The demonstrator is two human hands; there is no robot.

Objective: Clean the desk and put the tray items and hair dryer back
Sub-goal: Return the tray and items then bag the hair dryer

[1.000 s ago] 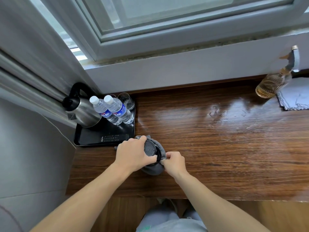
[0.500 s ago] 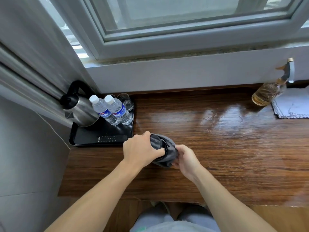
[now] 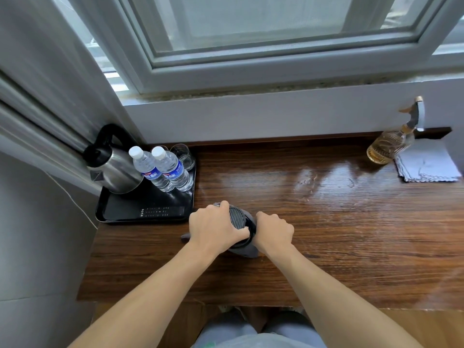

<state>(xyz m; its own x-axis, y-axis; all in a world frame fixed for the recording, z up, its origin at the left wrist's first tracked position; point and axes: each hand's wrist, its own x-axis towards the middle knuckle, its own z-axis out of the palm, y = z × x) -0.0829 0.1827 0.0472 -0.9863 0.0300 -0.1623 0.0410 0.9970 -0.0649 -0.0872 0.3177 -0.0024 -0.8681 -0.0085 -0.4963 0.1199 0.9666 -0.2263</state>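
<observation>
Wooden desk (image 3: 339, 237), below window (image 3: 251, 62), showing streaky sheen; black tray (image 3: 100, 217) sitting in its left rear corner. Left hand (image 3: 213, 229) and right hand (image 3: 275, 232) are gripping hair dryer (image 3: 237, 218).

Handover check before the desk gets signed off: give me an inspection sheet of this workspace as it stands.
Surface: wooden desk, glossy, with wet-looking streaks toward the back right.
Job's things: black tray at the back left, holding a kettle, two water bottles, glasses and a remote; hair dryer, partly inside a grey pouch, right of the tray.
Clutter: spray bottle and folded cloth at the far right.
Hands: left hand grips the hair dryer's grilled end; right hand grips the pouch.
Cables: thin line on the wall left of the tray, perhaps a cord; cannot tell.
Surroundings: window behind, curtain at left.
</observation>
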